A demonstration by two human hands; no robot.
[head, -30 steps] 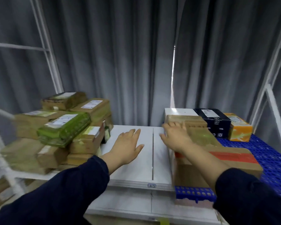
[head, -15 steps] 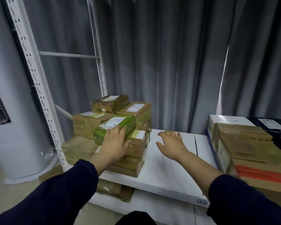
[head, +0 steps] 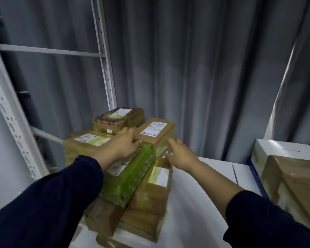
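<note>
Two hands are framing the green parcel [head: 131, 174], lying lengthwise toward mid-frame. Left hand [head: 122, 145] is resting flat on its far end; right hand [head: 182, 155] is hovering open alongside.

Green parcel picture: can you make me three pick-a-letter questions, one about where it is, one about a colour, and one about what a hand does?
1. Where does the green parcel lie?
A) on the floor
B) on top of the brown boxes
C) in a drawer

2. What colour is the curtain behind the boxes?
A) grey
B) red
C) yellow

3. What is the left hand doing?
A) waving in the air
B) holding a cup
C) resting on the green parcel

Answers:
1 B, brown boxes show beneath it.
2 A, grey folds fill the background.
3 C, its palm lies on the parcel's top.
</note>
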